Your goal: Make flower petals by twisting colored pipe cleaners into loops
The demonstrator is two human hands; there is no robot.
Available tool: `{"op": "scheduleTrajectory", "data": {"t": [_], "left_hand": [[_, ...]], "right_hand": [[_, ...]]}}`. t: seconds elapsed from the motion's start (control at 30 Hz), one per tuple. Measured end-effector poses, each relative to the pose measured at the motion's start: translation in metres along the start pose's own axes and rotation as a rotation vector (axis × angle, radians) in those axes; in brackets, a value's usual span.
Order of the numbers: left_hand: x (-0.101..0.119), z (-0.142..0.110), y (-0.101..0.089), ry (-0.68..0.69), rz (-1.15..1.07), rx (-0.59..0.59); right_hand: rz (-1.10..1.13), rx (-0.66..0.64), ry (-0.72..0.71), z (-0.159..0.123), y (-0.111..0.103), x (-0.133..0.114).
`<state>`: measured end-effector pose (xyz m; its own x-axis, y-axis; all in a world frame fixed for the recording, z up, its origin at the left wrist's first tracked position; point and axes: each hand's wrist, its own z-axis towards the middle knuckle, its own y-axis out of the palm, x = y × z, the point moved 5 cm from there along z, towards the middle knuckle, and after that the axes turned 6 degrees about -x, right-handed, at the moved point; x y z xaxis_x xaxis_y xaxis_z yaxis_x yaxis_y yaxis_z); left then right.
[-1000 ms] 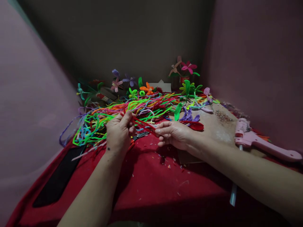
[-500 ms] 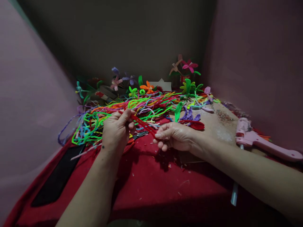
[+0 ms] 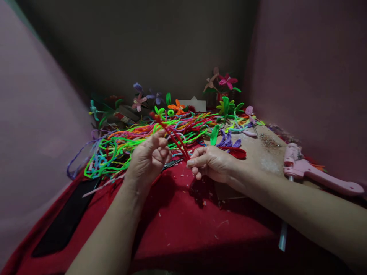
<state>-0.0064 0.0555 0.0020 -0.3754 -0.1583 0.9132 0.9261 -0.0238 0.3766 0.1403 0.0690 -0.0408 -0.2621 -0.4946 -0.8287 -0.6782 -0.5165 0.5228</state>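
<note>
Pinched between the thumb and fingers of my right hand [image 3: 209, 162] are the lower ends of a folded red pipe cleaner [image 3: 175, 138]. Its strands rise up and to the left, and the upper end looks blurred. My left hand [image 3: 150, 157] is just left of the strands, palm turned inward, its fingers loosely curled and apart with nothing visible in them. Beneath the hands lie scissors [image 3: 172, 164], partly hidden by my left hand. Close behind my right hand are a red pipe cleaner loop [image 3: 237, 153], purple looped petals [image 3: 228, 138] and a green leaf [image 3: 214, 135].
A tangled heap of coloured pipe cleaners [image 3: 114, 149] spreads across the red cloth [image 3: 183, 225]. Finished flowers, one orange [image 3: 177, 107], stand behind it. At right, a pink glue gun [image 3: 318, 172] rests by a board [image 3: 258, 152]. A flat black object [image 3: 67, 217] lies at left.
My left hand has let go of the red pipe cleaner and its fingers have loosened. The freed end now points higher up, while my right hand keeps its pinch.
</note>
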Motion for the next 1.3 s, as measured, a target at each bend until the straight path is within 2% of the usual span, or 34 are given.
{"op": "scheduleTrajectory", "data": {"t": [0.1, 0.2, 0.37, 0.53, 0.67, 0.77, 0.97, 1.2, 1.3], "left_hand": [[-0.019, -0.005, 0.011, -0.193, 0.132, -0.149], [-0.027, -0.01, 0.017, -0.224, 0.285, -0.224], [-0.027, -0.01, 0.018, -0.17, 0.348, -0.181], [-0.026, -0.009, 0.016, -0.161, 0.239, -0.114], [-0.028, -0.01, 0.016, -0.192, 0.182, -0.116], [-0.027, -0.011, 0.016, -0.174, 0.167, -0.103], [-0.025, -0.013, 0.019, -0.163, 0.2, -0.041], [-0.017, -0.017, 0.022, 0.01, 0.285, 0.026], [-0.015, -0.019, 0.021, 0.053, 0.339, 0.086]], "right_hand": [[0.007, -0.058, 0.008, 0.002, -0.002, 0.003], [0.027, -0.124, 0.011, 0.006, -0.004, 0.008], [0.082, -0.237, 0.014, 0.008, -0.002, 0.01], [0.121, -0.301, 0.164, 0.005, 0.001, 0.012], [0.18, -0.446, 0.308, 0.0, 0.005, 0.016], [0.22, -0.508, 0.307, -0.001, 0.006, 0.017], [0.183, -0.417, 0.211, -0.001, 0.008, 0.013], [0.13, -0.254, 0.141, -0.001, 0.01, 0.009], [0.113, -0.256, 0.106, 0.0, 0.009, 0.009]]}}
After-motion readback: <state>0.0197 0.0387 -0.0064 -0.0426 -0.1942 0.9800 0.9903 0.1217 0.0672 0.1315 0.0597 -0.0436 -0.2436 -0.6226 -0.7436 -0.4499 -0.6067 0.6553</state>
